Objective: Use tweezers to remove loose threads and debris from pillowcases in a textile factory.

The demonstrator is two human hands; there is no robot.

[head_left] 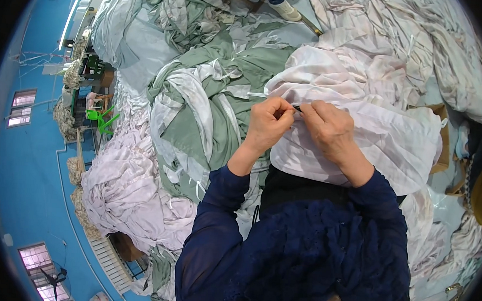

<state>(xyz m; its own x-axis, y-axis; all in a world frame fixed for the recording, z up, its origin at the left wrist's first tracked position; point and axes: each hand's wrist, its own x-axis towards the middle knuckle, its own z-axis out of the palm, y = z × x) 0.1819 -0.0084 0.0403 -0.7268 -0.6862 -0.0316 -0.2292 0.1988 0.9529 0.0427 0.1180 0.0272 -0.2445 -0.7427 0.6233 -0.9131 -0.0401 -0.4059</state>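
Close together above the pale pink fabric (pixel 364 125) on my lap, my two hands pinch at a tiny dark item (pixel 296 108); its kind is too small to tell. My left hand (pixel 269 123) is closed, with thumb and forefinger pressed together beside that item. Fingers bent, my right hand (pixel 330 128) closes over its other end. A thin whitish strip (pixel 257 95) shows just left of my left hand's knuckles. Green and white fabric (pixel 204 120) lies heaped to the left, touching the pink cloth.
Heaped pale fabric (pixel 134 182) lies at left, and more cloth (pixel 403 28) spreads at the far right. A cardboard box (pixel 442 143) stands right of my lap. A person's shoe (pixel 285 11) is at the top. A bright green chair (pixel 102 119) stands by the blue wall.
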